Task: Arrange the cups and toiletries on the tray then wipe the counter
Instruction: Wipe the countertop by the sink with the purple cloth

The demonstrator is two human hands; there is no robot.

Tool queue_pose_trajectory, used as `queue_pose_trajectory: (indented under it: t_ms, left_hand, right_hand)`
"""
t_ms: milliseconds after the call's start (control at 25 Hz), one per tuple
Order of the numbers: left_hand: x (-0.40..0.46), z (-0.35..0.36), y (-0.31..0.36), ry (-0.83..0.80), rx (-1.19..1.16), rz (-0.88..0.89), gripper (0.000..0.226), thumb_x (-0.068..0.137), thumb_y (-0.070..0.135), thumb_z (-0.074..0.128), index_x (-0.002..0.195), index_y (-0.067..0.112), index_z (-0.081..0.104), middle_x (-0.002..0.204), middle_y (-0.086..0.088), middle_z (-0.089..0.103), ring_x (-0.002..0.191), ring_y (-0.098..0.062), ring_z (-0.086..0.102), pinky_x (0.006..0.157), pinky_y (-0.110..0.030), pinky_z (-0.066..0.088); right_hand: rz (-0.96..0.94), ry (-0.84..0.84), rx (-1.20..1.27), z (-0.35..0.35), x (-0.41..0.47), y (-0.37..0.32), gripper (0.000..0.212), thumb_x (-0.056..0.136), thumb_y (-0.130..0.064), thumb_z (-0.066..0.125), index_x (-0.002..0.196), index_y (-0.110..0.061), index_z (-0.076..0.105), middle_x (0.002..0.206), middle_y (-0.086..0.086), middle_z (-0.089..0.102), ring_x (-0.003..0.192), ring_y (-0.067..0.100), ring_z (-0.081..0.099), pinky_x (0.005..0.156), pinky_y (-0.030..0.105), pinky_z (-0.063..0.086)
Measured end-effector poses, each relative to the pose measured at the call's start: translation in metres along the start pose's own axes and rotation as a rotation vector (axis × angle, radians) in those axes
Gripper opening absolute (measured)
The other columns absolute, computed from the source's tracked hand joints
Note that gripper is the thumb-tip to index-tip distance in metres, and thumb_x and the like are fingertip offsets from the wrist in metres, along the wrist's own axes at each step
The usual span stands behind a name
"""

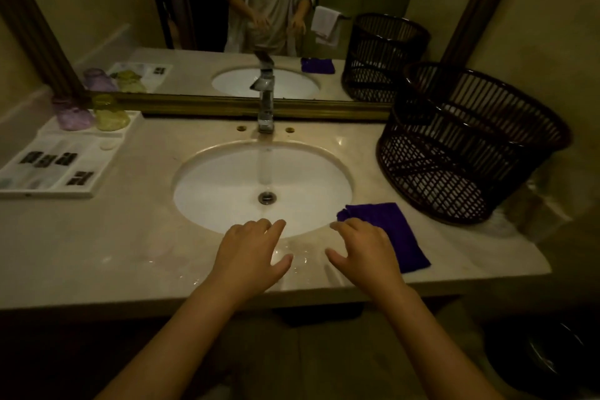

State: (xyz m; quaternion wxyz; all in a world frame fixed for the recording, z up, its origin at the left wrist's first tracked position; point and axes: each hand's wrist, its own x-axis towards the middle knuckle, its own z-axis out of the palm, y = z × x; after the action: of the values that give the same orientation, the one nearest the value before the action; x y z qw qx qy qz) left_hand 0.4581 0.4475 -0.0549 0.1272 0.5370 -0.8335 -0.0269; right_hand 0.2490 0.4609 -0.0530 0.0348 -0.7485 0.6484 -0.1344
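At the lower centre of the frame, both hands were extended over the front edge of the bench [97, 247], palms down and empty. The left hand [251, 250] had its fingers loosely spread, with fingertips at the near rim of the sink [227, 191]. The right hand [365, 248] was likewise spread wide, holding nothing; its outer edge overlapped the purple cloth [399, 234], though contact could not be confirmed. The cloth lay flat on the bench to the right of the sink, near the base of the dark wicker basket [461, 153]. Small water patches glistened on the bench surface between the two hands.

At the left edge of the frame sat the white tray [48, 193], holding several small dark-labelled toiletries [48, 160] in its near section. A purple cup [73, 115] and a yellow cup [110, 117] stood side by side at the tray's far end, against the mirror frame. Water ran from the tap [266, 101] into the sink at centre frame.
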Motion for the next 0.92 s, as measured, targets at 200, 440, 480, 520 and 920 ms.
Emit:
queue_pose_trajectory:
  t_ms: [200, 440, 480, 520, 920]
  left_hand:
    - [0.032, 0.033, 0.037, -0.078, -0.013, 0.01, 0.061, 0.085, 0.055, 0.037, 0.139, 0.027, 0.031, 0.133, 0.002, 0.052, 0.118, -0.018, 0.049, 0.104, -0.037, 0.031]
    - [0.097, 0.069, 0.086, -0.125, -0.158, 0.03, 0.059, 0.085, 0.052, 0.041, 0.137, 0.026, 0.034, 0.127, 0.003, 0.056, 0.112, -0.016, 0.052, 0.099, -0.034, 0.036]
    - [0.108, 0.073, 0.095, -0.135, -0.159, 0.043, 0.059, 0.084, 0.052, 0.041, 0.136, 0.026, 0.034, 0.126, 0.003, 0.057, 0.11, -0.016, 0.053, 0.099, -0.033, 0.037]
    - [0.116, 0.077, 0.1, -0.14, -0.166, 0.053, 0.058, 0.084, 0.051, 0.042, 0.136, 0.025, 0.035, 0.125, 0.003, 0.057, 0.109, -0.016, 0.053, 0.098, -0.033, 0.037]
    - [0.132, 0.128, 0.157, -0.349, -0.078, -0.1, 0.069, 0.087, 0.05, 0.044, 0.145, 0.026, 0.015, 0.157, -0.004, 0.012, 0.144, -0.024, 0.009, 0.114, -0.041, 0.019]
  right_hand:
    - [0.06, -0.026, 0.028, 0.001, 0.005, 0.057, 0.05, 0.085, -0.041, 0.056, 0.13, -0.022, 0.048, 0.124, -0.001, 0.058, 0.11, 0.016, 0.053, 0.097, 0.034, 0.039]
    - [0.082, -0.056, -0.007, -0.003, 0.02, 0.121, 0.049, 0.085, -0.04, 0.055, 0.13, -0.023, 0.046, 0.126, -0.001, 0.056, 0.111, 0.016, 0.053, 0.097, 0.033, 0.039]
    - [0.068, -0.074, -0.03, -0.004, 0.023, 0.132, 0.05, 0.085, -0.04, 0.054, 0.131, -0.023, 0.045, 0.128, -0.001, 0.055, 0.113, 0.016, 0.051, 0.098, 0.033, 0.038]
    - [0.056, -0.087, -0.04, -0.003, 0.025, 0.141, 0.05, 0.085, -0.04, 0.053, 0.132, -0.023, 0.044, 0.13, -0.001, 0.053, 0.115, 0.016, 0.05, 0.099, 0.034, 0.037]
    - [-0.254, -0.478, -0.077, 0.024, 0.058, 0.227, 0.079, 0.084, -0.04, 0.057, 0.147, -0.026, 0.011, 0.158, 0.0, 0.004, 0.145, 0.017, 0.001, 0.116, 0.04, 0.008]
